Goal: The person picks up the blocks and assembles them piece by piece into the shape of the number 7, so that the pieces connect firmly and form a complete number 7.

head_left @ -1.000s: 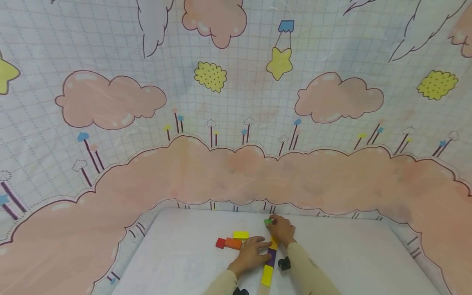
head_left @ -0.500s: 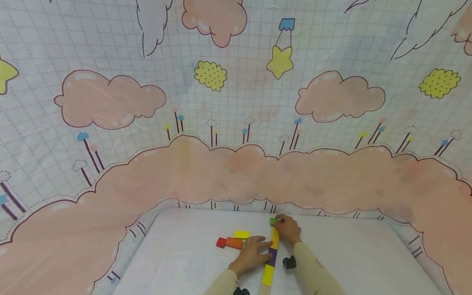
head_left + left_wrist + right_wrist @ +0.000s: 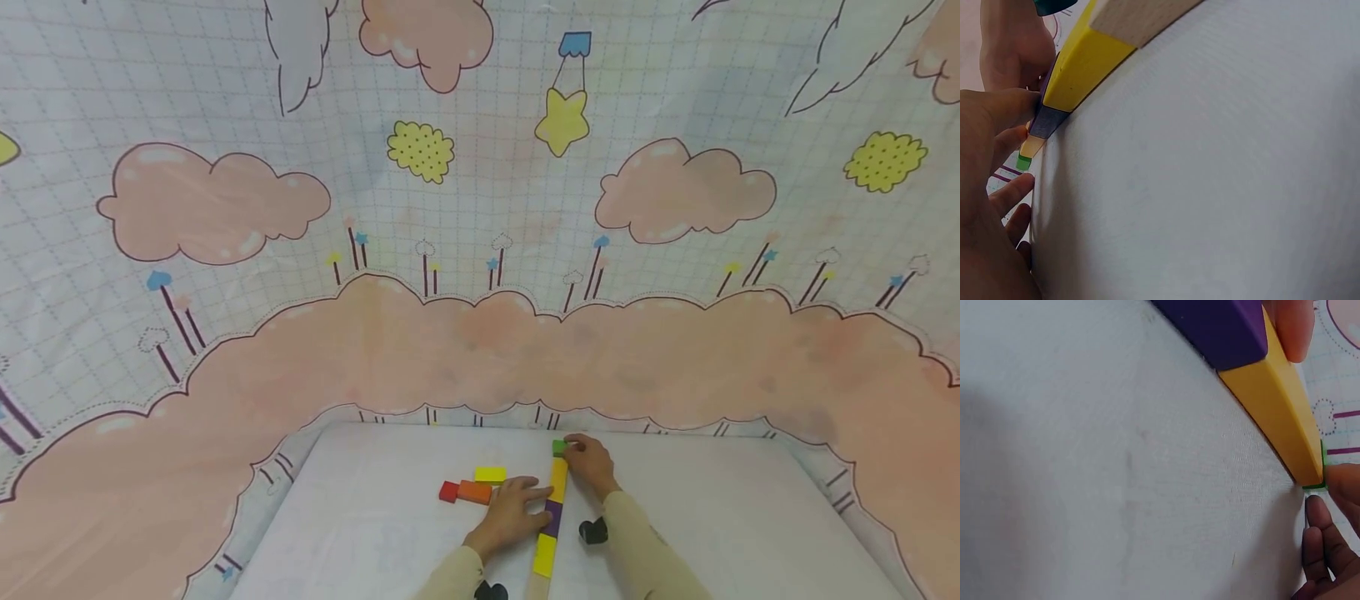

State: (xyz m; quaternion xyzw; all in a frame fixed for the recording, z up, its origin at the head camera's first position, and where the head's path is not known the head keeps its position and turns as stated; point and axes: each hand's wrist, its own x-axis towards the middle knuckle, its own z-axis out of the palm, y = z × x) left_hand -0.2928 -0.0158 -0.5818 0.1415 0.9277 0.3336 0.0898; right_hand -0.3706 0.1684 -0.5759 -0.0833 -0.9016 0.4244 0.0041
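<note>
A straight row of blocks runs away from me on the table: a plain wood block (image 3: 538,586), a yellow block (image 3: 545,556), a purple block (image 3: 552,518), an orange-yellow block (image 3: 558,479) and a small green block (image 3: 558,448) at the far end. My left hand (image 3: 510,518) lies along the row's left side, fairly straight fingers touching the purple and orange-yellow blocks. At the far end, the thumb and fingers of my right hand (image 3: 591,464) hold the green block from its right. In the right wrist view, a fingertip largely covers this green block (image 3: 1324,450).
Left of the row lie a red block (image 3: 448,492), an orange block (image 3: 474,492) and another yellow block (image 3: 491,475). A white surface (image 3: 360,517) spreads under everything. Behind it stands a printed cloth backdrop (image 3: 480,350). A black wrist device (image 3: 593,531) sits by my right sleeve.
My right hand has shifted right with the green block, bringing it in line at the far end of the row. The left hand has stayed beside the row.
</note>
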